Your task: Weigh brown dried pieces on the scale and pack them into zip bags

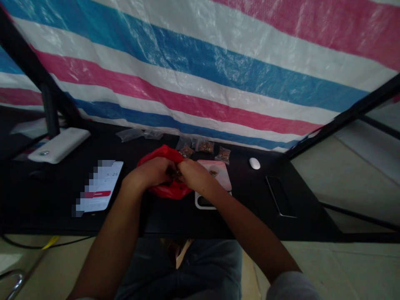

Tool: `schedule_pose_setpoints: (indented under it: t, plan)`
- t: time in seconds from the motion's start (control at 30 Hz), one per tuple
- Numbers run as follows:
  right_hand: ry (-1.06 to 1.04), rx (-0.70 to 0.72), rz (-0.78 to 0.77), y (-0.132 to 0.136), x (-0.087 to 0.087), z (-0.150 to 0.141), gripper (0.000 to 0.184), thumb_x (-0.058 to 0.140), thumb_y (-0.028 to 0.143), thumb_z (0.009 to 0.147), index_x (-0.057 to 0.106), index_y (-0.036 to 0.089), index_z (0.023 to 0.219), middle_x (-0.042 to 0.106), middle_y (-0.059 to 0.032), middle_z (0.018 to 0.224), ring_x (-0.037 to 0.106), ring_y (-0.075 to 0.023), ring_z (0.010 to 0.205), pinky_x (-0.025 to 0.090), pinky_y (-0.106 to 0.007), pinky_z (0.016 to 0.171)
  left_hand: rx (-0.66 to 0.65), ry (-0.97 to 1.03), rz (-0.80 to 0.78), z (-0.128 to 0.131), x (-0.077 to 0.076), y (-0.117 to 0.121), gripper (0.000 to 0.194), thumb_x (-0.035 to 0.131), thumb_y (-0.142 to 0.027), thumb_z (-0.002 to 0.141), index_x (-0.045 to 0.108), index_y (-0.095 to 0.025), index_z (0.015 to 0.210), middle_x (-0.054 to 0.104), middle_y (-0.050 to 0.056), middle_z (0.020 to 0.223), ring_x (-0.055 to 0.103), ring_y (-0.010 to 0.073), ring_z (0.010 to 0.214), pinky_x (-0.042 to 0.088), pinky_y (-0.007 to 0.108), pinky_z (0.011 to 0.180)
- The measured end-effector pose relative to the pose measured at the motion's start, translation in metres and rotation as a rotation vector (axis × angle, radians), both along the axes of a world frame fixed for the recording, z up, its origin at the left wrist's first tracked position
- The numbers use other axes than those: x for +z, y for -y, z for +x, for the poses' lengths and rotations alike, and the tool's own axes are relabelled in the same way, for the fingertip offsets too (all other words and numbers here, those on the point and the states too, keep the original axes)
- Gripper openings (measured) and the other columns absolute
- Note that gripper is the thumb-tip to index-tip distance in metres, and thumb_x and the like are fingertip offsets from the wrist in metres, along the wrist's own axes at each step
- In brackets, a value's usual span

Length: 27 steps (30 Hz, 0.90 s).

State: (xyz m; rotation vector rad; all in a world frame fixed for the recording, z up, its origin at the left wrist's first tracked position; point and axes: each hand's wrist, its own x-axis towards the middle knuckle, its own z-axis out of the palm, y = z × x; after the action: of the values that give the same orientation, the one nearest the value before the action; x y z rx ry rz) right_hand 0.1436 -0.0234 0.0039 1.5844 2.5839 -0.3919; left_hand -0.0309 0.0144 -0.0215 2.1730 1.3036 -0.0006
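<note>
My left hand [154, 171] and my right hand [195, 173] meet over a red plastic bag [168, 191] on the black table [175, 216]. Both hands are curled, and their fingertips pinch small brown pieces between them at the bag's mouth. Just right of my right hand stands a small white scale with a pink top [222, 173], a few brown bits on it. Behind the bag lie several small clear packets of brown pieces [206, 146].
A lit phone [101, 187] lies at the left, a white power bank [59, 145] behind it. A white oval object [254, 163] and a dark phone [280, 196] lie at the right. A striped tarp [218, 75] hangs behind the table.
</note>
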Motion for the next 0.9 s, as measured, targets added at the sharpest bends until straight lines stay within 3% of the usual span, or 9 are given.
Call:
schedule_pose_setpoints:
  t: [0.2, 0.4, 0.63, 0.77, 0.9]
  plan:
    - [-0.012, -0.030, -0.016, -0.003, -0.001, -0.001, 0.024, 0.054, 0.010, 0.099, 0.074, 0.010, 0.113, 0.076, -0.0200, 0.117, 0.075, -0.0266, 0.108, 0.053, -0.030, 0.085, 0.004, 0.035, 0.049, 0.002, 0.001, -0.002, 0.027, 0.060, -0.005, 0.079, 0.078, -0.020, 0.092, 0.081, 0.004, 0.091, 0.074, 0.0184, 0.082, 0.048, 0.024, 0.068]
    - [-0.067, -0.025, 0.010, -0.005, -0.006, -0.002, 0.025, 0.063, 0.016, 0.094, 0.074, 0.011, 0.116, 0.077, -0.0184, 0.117, 0.074, -0.0274, 0.111, 0.052, -0.030, 0.086, 0.002, 0.022, 0.013, 0.003, -0.002, -0.004, 0.026, 0.066, -0.010, 0.079, 0.079, -0.021, 0.099, 0.082, 0.006, 0.101, 0.075, 0.0202, 0.091, 0.050, 0.025, 0.076]
    - [-0.145, -0.033, 0.007, -0.012, -0.019, 0.006, 0.017, 0.066, 0.016, 0.094, 0.078, 0.014, 0.106, 0.079, -0.0149, 0.111, 0.075, -0.0237, 0.106, 0.049, -0.027, 0.082, 0.024, 0.035, 0.059, 0.003, -0.004, -0.007, 0.018, 0.064, -0.010, 0.081, 0.076, -0.021, 0.090, 0.080, 0.002, 0.087, 0.073, 0.0168, 0.078, 0.046, 0.023, 0.064]
    - [-0.192, -0.019, 0.019, -0.016, -0.025, 0.011, 0.018, 0.065, 0.014, 0.093, 0.081, 0.015, 0.102, 0.081, -0.0122, 0.104, 0.076, -0.0220, 0.101, 0.047, -0.026, 0.079, 0.014, 0.037, 0.091, 0.004, -0.003, -0.006, 0.021, 0.063, -0.008, 0.080, 0.075, -0.020, 0.092, 0.080, 0.003, 0.091, 0.073, 0.0170, 0.083, 0.047, 0.023, 0.068]
    - [-0.205, -0.041, 0.006, -0.016, -0.018, 0.012, 0.020, 0.063, 0.010, 0.092, 0.081, 0.014, 0.101, 0.082, -0.0118, 0.101, 0.076, -0.0205, 0.095, 0.047, -0.025, 0.075, -0.004, 0.047, 0.105, 0.003, -0.004, -0.007, 0.025, 0.062, -0.008, 0.081, 0.076, -0.021, 0.098, 0.080, 0.001, 0.096, 0.073, 0.0165, 0.087, 0.048, 0.023, 0.074]
